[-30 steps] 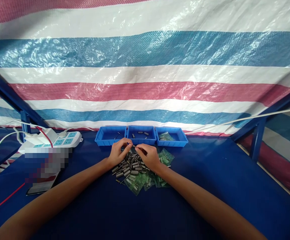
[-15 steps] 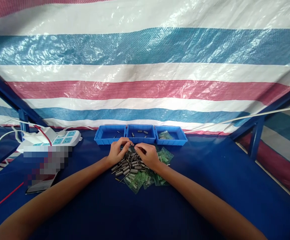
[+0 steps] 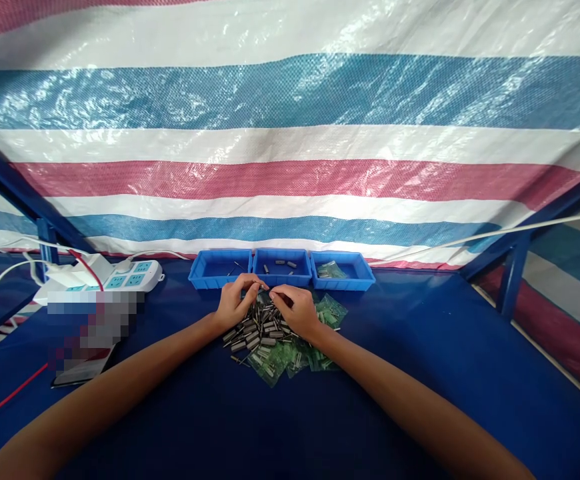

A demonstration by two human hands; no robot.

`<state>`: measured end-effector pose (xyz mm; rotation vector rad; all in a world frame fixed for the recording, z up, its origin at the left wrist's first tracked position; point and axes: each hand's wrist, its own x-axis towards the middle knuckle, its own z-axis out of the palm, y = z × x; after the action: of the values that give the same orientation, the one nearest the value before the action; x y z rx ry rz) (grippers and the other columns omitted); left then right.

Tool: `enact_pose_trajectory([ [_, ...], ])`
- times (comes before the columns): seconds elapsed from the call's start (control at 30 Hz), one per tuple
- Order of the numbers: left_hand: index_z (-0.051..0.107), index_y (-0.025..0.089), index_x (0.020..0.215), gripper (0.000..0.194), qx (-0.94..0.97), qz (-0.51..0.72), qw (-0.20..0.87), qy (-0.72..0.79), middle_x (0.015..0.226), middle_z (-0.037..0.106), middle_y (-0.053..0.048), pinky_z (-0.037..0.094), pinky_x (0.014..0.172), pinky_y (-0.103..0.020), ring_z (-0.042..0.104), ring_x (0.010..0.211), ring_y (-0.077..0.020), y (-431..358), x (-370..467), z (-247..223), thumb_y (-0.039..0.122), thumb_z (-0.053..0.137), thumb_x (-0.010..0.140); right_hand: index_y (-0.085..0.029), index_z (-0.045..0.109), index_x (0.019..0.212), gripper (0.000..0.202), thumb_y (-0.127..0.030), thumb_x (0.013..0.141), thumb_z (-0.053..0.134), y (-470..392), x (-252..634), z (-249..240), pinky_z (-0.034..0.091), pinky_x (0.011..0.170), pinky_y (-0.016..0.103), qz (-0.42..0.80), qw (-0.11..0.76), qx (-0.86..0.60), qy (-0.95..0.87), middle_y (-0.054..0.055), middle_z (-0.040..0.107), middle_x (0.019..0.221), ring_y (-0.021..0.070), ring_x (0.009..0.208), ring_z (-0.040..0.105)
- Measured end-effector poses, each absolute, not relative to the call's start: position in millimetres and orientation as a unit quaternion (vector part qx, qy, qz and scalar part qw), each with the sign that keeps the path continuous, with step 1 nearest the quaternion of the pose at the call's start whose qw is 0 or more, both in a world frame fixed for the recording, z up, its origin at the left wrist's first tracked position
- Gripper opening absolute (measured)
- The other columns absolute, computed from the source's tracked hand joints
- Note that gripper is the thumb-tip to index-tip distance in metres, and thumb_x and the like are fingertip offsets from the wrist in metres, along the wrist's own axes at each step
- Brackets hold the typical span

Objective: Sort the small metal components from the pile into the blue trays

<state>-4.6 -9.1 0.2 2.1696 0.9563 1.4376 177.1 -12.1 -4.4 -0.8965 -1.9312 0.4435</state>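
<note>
Above a heap of small metal parts, my left hand is closed in a pinch. A small thin piece shows at its fingertips, too small to name. My right hand is also pinched, its fingertips just beside those of the left; what it holds, if anything, is hidden. The heap mixes short grey cylinders with thin pins and lies partly under both hands. Small green-tinted plastic bags with metal pieces inside lie along its front and right side.
Behind the hands stand three blue bins: the left bin with thin pins, the middle bin with short cylinders, the right bin with a green bag. A white power strip with cables is at left, near a dark flat device, partly blurred.
Both hands stay over the heap. Their fingertips have shifted very slightly, and the right ones sit a touch farther right. Bins and bags have not moved.
</note>
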Motion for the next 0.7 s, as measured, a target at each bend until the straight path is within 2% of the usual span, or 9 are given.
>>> enact_pose_trajectory([
  [0.37, 0.050, 0.018, 0.102, 0.015, 0.752, 0.526, 0.218, 0.333, 0.080, 0.061, -0.001, 0.042, 0.050, -0.020, 0.051, 0.049, -0.0065, -7.2, -3.7, -5.5, 0.027, 0.040, 0.096, -0.016, 0.065, 0.081, 0.023, -0.028, 0.091, 0.048, -12.5, 177.3, -3.9, 0.038, 0.054, 0.024, 0.183, 0.464, -0.360, -0.789, 0.003, 0.060, 0.062, 0.0126, 0.053, 0.052],
  [0.57, 0.054, 0.018, 0.113, 0.024, 0.769, 0.494, 0.168, 0.369, 0.059, 0.051, 0.004, 0.040, 0.052, -0.020, 0.048, 0.046, -0.0079, -6.4, -6.5, -5.8, 0.028, 0.038, 0.097, -0.016, 0.065, 0.082, 0.023, -0.027, 0.091, 0.048, -12.6, 177.6, -4.2, 0.039, 0.055, 0.024, 0.184, 0.461, -0.364, -0.789, 0.003, 0.061, 0.063, 0.0129, 0.054, 0.052],
  [0.7, 0.058, 0.018, 0.116, 0.029, 0.791, 0.469, 0.117, 0.375, 0.062, 0.055, 0.002, 0.041, 0.055, -0.021, 0.049, 0.050, -0.0089, -5.4, -8.2, -3.0, 0.028, 0.039, 0.096, -0.016, 0.065, 0.083, 0.022, -0.026, 0.091, 0.048, -12.1, 177.5, -5.0, 0.038, 0.054, 0.024, 0.184, 0.467, -0.358, -0.787, 0.002, 0.059, 0.061, 0.0122, 0.053, 0.051],
])
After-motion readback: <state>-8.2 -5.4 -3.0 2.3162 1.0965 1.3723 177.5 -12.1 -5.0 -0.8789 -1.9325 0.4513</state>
